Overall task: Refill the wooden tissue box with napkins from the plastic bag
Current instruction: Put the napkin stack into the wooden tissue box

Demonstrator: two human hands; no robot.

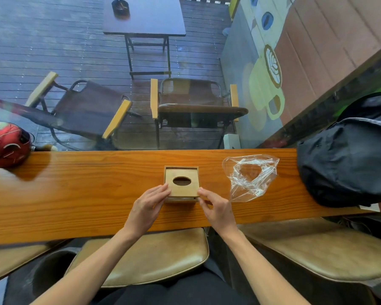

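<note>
Tissue box sits mid-worktop, its lid with the oval slot on top. It looks stiff, light wood, unlikely to crush; take it by the near side edges, where your left hand and right hand already rest, fingertips touching the near corners, neither grip closed around it. Just to the right lies the plastic bag, thin, crinkly, likely slippery, and seemingly empty. Farther right, a black backpack shows cut-off white lettering you cannot read.
</note>
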